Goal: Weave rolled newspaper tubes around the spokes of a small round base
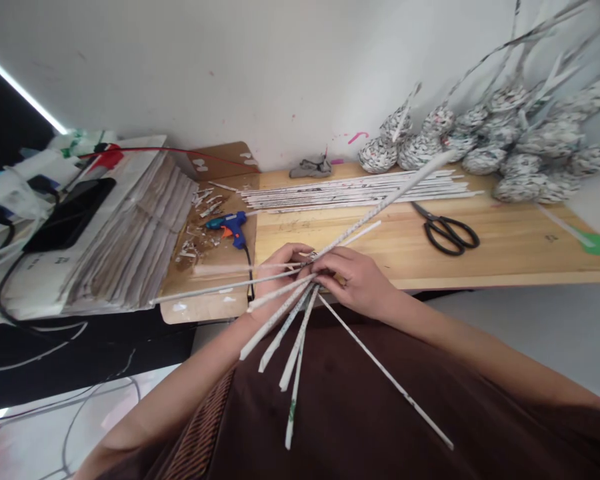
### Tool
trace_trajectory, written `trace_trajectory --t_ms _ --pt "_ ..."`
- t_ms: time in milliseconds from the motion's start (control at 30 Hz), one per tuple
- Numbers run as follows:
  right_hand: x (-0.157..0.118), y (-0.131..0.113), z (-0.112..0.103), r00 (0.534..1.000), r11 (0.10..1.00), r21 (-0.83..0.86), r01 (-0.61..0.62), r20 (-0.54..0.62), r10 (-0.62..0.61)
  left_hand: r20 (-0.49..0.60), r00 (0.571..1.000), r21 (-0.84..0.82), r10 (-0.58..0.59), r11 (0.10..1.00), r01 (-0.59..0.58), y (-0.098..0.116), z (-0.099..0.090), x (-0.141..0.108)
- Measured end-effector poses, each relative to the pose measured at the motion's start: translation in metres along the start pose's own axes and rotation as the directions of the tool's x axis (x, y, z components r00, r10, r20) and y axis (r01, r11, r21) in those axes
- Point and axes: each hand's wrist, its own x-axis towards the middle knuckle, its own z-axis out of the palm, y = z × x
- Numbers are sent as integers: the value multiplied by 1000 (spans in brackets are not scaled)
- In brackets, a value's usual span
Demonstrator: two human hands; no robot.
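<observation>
Rolled newspaper tubes (275, 319) fan out from one crossing point above my lap, most toward me and to the left. One long tube (395, 193) slants up to the right over the table. My left hand (280, 267) is closed around the crossing point from the left, its fingertips partly hidden behind the tubes. From the right, my right hand (353, 277) pinches the tubes at the same spot, thumb and fingers close together. Both hands meet there, near the table's front edge.
A row of paper tubes (350, 192) lies along the wooden table (300, 233). Black-handled scissors (447, 230) rest at right, a blue glue gun (233, 228) at left. Woven paper balls (485, 143) crowd the back right. Stacked newspaper (145, 233) bears a black phone (70, 213).
</observation>
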Motion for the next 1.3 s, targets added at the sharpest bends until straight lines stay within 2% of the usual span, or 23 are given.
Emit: trace_trajectory --t_ms 67,133,233,300,367,467,600,767,867,933,1067,1233,1300 --pt "-2 -2 1 999 999 -29 -12 -41 11 -27 999 37 28 999 -27 1 1 1" --pt "-3 -6 3 985 989 -10 -148 -96 147 -63 996 83 70 994 -65 2 1 1" --pt "-5 -10 8 898 905 142 -400 -138 419 -72 992 102 102 990 -95 2 0 0" --pt "-6 -10 13 846 847 258 -464 -155 511 -62 993 117 104 988 -96 3 -1 -2" --pt "-6 -7 18 834 832 325 -450 -181 522 -63 991 119 114 987 -106 1 -1 -4" --pt "-6 -2 23 840 825 403 -396 -204 503 -80 984 100 161 983 -153 -5 1 -7" --pt "-5 0 27 824 759 527 -382 -178 538 -55 973 112 223 970 -216 -13 3 -9" --pt "-7 -3 27 789 668 642 -376 -155 594 32 910 215 413 886 -410 -10 0 -7" --pt "-8 -3 25 787 643 657 -393 -122 605 58 881 222 470 854 -470 -5 -2 -6" --pt "-8 -2 25 782 626 674 -393 -113 613 72 882 231 466 852 -469 -3 -3 -5" --pt "-7 1 28 756 556 731 -395 -85 649 74 926 274 370 885 -376 -4 -3 -3" --pt "-8 2 28 781 539 737 -408 -24 624 19 948 285 317 907 -309 -7 2 -2" --pt "-10 4 29 779 543 738 -401 -38 626 -11 954 263 298 922 -285 -8 5 -3"
